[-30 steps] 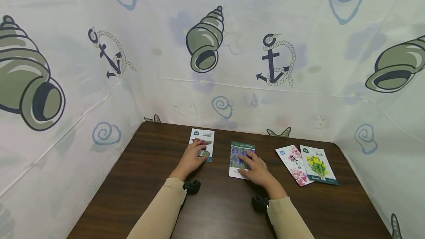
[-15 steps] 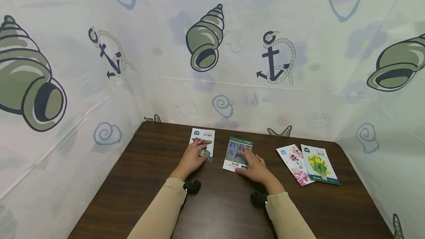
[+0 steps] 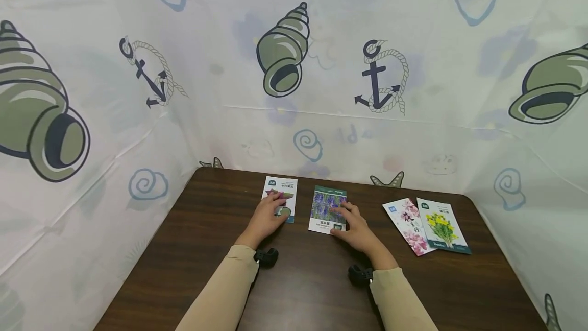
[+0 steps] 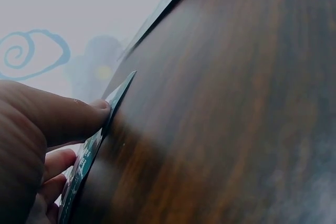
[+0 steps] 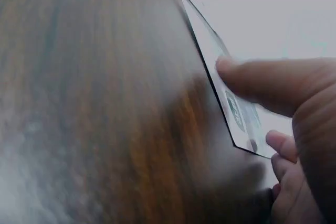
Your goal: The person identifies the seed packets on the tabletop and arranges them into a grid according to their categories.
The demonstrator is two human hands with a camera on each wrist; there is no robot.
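Note:
Two printed seed packets lie flat near the back edge of the wooden table. My left hand (image 3: 264, 222) rests on the white packet (image 3: 287, 184) with the pink and green picture, fingers spread over its middle and partly hiding it. In the left wrist view its thumb presses the packet's edge. To the right lies the packet with purple flowers (image 3: 325, 203), its white end towards me. My right hand (image 3: 358, 230) touches its right side with extended fingers. The thumb is at the near white end, seen against the packet (image 5: 231, 103) in the right wrist view.
A pink blossom packet (image 3: 409, 223) and a yellow flower packet (image 3: 442, 226) lie on the right, the yellow one overlapping the pink. The dark table (image 3: 298, 290) meets a printed cloth wall (image 3: 335, 152) at the back and sides.
The purple flower packet has slid back and left, then turned straighter, with my right hand on it. My left hand and the packet under it have stayed in place.

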